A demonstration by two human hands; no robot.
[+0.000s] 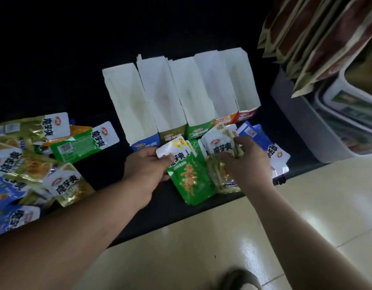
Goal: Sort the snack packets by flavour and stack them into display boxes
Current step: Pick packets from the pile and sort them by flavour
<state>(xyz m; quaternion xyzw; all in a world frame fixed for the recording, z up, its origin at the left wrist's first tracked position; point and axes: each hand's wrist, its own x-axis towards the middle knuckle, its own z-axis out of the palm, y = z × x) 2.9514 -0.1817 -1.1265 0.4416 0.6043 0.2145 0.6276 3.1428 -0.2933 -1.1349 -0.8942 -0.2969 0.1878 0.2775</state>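
Our left hand [147, 170] pinches the white top edge of a glossy green packet stack [189, 178], while our right hand [246, 164] curls its fingers round crinkly gold packets [219, 143]. Both bundles lie on the black shelf [101, 168], just before five open, white-lined cardboard display boxes [189, 91]. A loose heap of shiny foil packets [24, 164] sprawls at the left.

Dim, soft focus, glaring white cartons [180, 91]
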